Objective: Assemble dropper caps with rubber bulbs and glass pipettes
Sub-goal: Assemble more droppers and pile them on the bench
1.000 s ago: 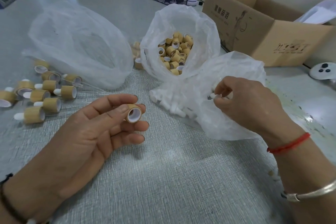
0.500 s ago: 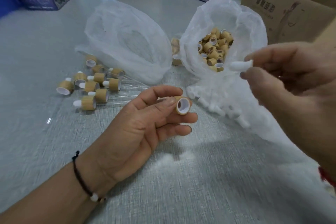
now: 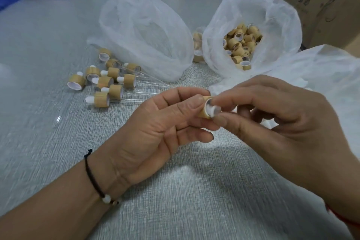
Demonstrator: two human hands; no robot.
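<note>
— Centrally, what is held at mid-frame?

— A bamboo-coloured dropper cap (image 3: pixel 205 108) is pinched between the thumb and fingers of the left hand (image 3: pixel 155 132), its white-lined opening turned toward the right of the frame. A white rubber bulb (image 3: pixel 214 108) is gripped by the thumb and forefinger of the right hand (image 3: pixel 282 132) and is pressed into that opening.

— And the other fingers?

— The remaining fingers of both hands are seen loosely curled below the cap; nothing else is held by them.

— Where are the supplies found?

— Loose caps are heaped in an open plastic bag (image 3: pixel 272 25) at the upper right. A second plastic bag (image 3: pixel 146 31), apparently translucent and slack, is set at upper centre. A third bag (image 3: pixel 331 76) is partly hidden behind the right hand at the right edge.

— Anything finished?

— Assembled droppers (image 3: pixel 109 84) with white bulbs and glass pipettes are laid in a cluster at the left, on the grey textured table (image 3: pixel 175 191). A cardboard box (image 3: pixel 321 6) is seen at the upper right corner.
</note>
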